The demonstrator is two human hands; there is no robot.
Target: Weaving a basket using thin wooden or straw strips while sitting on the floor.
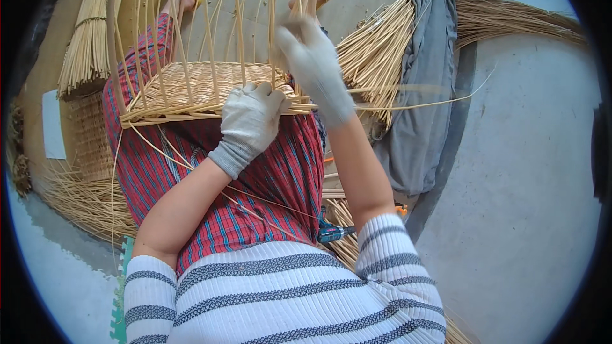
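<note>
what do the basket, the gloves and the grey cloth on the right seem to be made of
Basket: plant strands, perhaps willow or rattan, seemingly unpainted, judging by the natural tan weave.
Gloves: off-white matte knit, likely cotton or a blend, with snug greyish cuffs.
Grey cloth: soft, matte fabric, judging by its folds; fibre unclear.

This looks like a basket-weaving workshop. Thick bundles of slender, straw-coloured canes [382,44] lie around a half-woven pale wicker basket [182,83] with tall upright stakes, and a teal-and-black power drill [335,233] sits nearby.
</note>
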